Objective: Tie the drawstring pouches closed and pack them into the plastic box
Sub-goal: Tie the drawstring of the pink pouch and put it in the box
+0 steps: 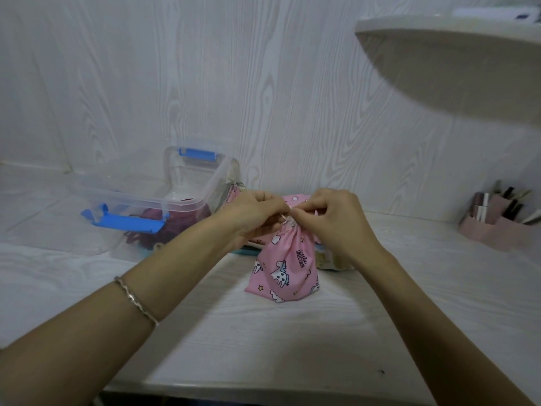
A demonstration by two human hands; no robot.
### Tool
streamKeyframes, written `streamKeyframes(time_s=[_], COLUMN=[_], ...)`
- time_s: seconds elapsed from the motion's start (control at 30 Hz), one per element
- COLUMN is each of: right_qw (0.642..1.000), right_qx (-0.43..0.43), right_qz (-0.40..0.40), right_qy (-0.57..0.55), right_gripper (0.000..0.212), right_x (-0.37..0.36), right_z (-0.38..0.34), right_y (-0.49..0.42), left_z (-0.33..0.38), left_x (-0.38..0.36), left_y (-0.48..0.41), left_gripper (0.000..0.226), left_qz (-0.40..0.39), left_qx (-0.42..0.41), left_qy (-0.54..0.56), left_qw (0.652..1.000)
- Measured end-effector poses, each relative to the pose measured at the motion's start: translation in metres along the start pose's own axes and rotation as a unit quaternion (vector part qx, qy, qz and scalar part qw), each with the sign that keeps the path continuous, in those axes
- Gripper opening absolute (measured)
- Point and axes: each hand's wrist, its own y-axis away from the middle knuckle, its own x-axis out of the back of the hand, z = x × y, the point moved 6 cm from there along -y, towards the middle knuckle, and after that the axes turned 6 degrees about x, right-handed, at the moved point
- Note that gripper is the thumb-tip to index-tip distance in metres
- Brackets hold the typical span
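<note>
Centre of frame: pink unicorn pouch (282, 268), upright on the table (263, 347); I see left hand (251, 213) and right hand (330, 218) both pinching its drawstring (284, 215) at the gathered neck. Centre-left: plastic box (175, 204).

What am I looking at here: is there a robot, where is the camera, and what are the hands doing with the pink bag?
No robot here: a person works bare-handed, and the one camera sits on their head, looking forward and down, so the arms enter from below. The left hand and right hand each pinch the drawstring at the gathered neck of the pink unicorn pouch, which stands on the white table. Left of it is the open clear plastic box with blue latches; something dark red lies inside. More pouches lie behind the hands, partly hidden. A pink organiser stands far right.
</note>
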Motion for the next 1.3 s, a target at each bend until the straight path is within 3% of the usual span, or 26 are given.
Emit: streamKeyframes(time_s=[0.33, 0.5, 0.7, 0.83, 1.13, 1.3], right_qw=[0.998, 0.999, 0.998, 0.998, 0.993, 0.996], right_qx=[-0.022, -0.006, 0.009, 0.017, 0.056, 0.019], right_qz=[0.033, 0.023, 0.017, 0.008, -0.023, -0.015], right_qy=[0.043, 0.038, 0.06, 0.065, 0.103, 0.081], right_gripper=[0.018, 0.018, 0.015, 0.012, 0.01, 0.01], right_x=[0.0, -0.003, -0.003, -0.004, -0.008, -0.004], right_z=[-0.001, 0.002, 0.004, 0.004, -0.004, 0.002], right_y=[0.003, 0.004, 0.003, 0.002, 0.003, 0.002], left_z=[0.012, 0.007, 0.007, 0.005, 0.007, 0.005], left_x=[0.001, 0.004, 0.0, 0.001, 0.002, 0.001], left_y=[0.012, 0.01, 0.008, 0.008, 0.008, 0.007], left_gripper=[0.014, 0.028, 0.013, 0.023, 0.028, 0.03], left_qz=[0.076, 0.038, -0.011, -0.026, 0.019, 0.068], left_qx=[-0.117, -0.092, -0.026, -0.022, -0.035, -0.058], left_qy=[-0.081, -0.022, 0.077, 0.059, 0.024, 0.01], left_qw=[0.987, 0.995, 0.997, 0.998, 0.999, 0.996])
